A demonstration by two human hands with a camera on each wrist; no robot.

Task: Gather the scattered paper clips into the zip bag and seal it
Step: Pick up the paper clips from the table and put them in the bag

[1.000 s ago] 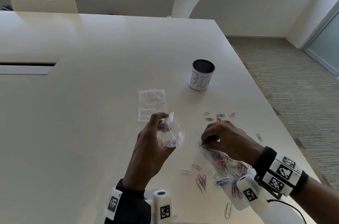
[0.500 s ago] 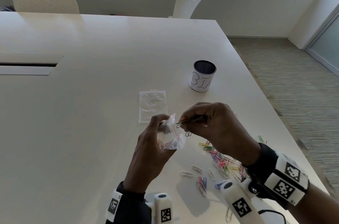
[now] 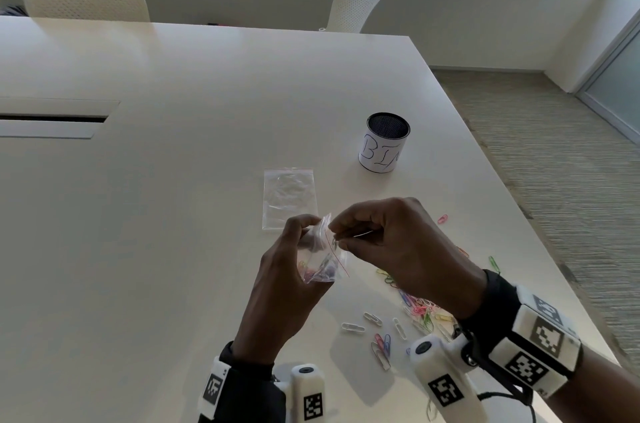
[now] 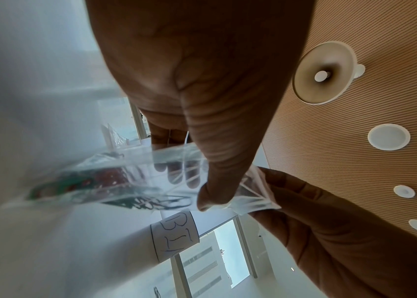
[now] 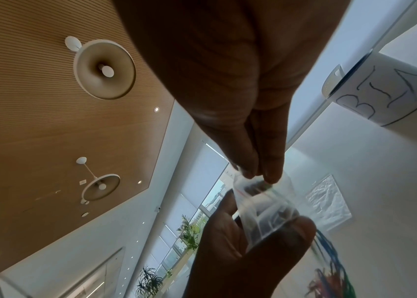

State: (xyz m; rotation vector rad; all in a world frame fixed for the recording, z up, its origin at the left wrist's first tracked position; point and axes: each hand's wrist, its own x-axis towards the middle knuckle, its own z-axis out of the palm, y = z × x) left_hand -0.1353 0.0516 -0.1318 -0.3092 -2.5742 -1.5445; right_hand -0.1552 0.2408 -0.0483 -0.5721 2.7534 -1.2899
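My left hand (image 3: pixel 294 249) holds a small clear zip bag (image 3: pixel 322 260) with a red seal line above the table, mouth facing right and open. Several coloured paper clips lie inside the bag (image 4: pixel 115 177). My right hand (image 3: pixel 337 236) pinches a few paper clips right at the bag's mouth, fingertips (image 5: pixel 258 167) touching the bag (image 5: pixel 266 207). A heap of coloured paper clips (image 3: pixel 424 313) lies on the table (image 3: pixel 173 249) under my right wrist, with loose ones (image 3: pixel 372 318) toward the near edge and a pink one (image 3: pixel 442 218) farther right.
A second clear zip bag (image 3: pixel 289 197) lies flat just beyond my hands. A mesh cup labelled BIN (image 3: pixel 384 144) stands behind and to the right. The table's right edge (image 3: pixel 519 232) runs close to the clips. Two white chairs stand at the far side.
My right hand left the heap with a few clips, rose and moved left to the bag's mouth. The left hand kept holding the bag in about the same place.
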